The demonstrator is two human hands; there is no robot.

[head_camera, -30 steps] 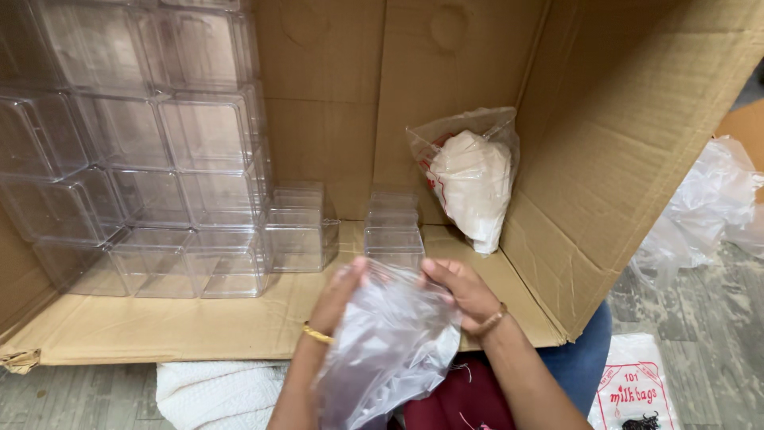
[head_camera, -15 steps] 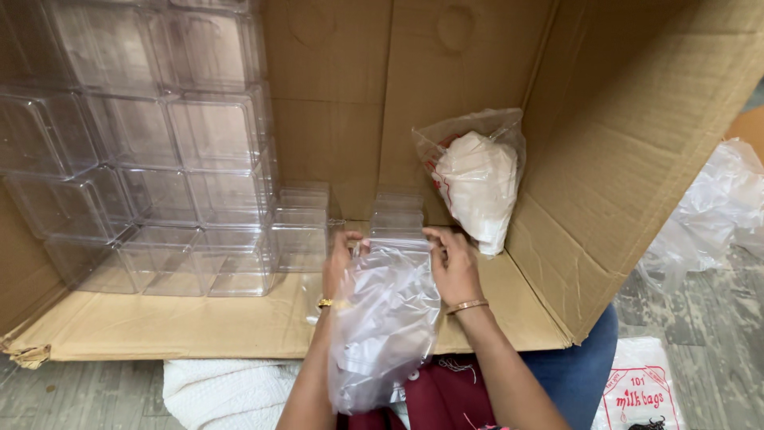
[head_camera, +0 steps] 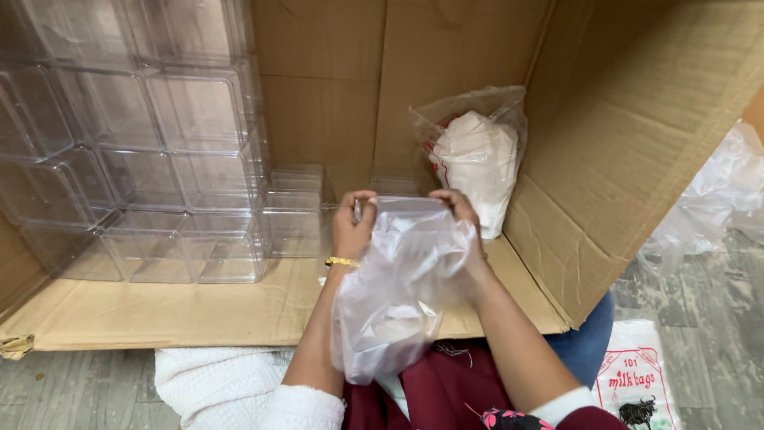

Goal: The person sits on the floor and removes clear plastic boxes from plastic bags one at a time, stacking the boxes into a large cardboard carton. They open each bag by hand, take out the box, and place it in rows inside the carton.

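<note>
Both hands pinch the top edge of a clear plastic bag held before a cardboard box. The left hand has fingers curled shut on it; the right hand is partly veiled by the film. Any bag contents are indistinct. Stacked clear plastic boxes are cropped at left.

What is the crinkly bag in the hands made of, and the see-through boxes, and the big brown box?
The bag looks like thin, soft plastic film: cloudy, glossy and wrinkled. The stacked boxes seem to be hard clear plastic, with straight edges and shiny glints. The big brown box looks like matt corrugated cardboard, creased.
</note>
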